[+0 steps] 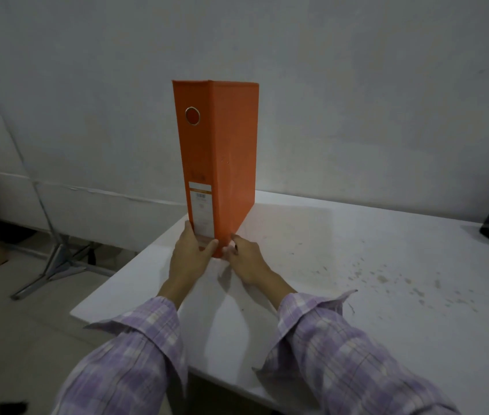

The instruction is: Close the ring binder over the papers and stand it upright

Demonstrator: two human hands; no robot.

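Orange binder (219, 163), closed, standing upright on the white table (357, 265) near its far left corner, spine toward the camera. The left hand (191, 256) wraps the foot of the spine, fingers together on the left cover and thumb across the label. The right hand (244, 259) sits at the right cover's lower edge, fingers curled; whether they press or merely touch cannot be told. Risks, as judged: the tall binder may topple if both hands let go unevenly, since support is only at the base; standing close to the table edge, a sideways nudge could send it off.
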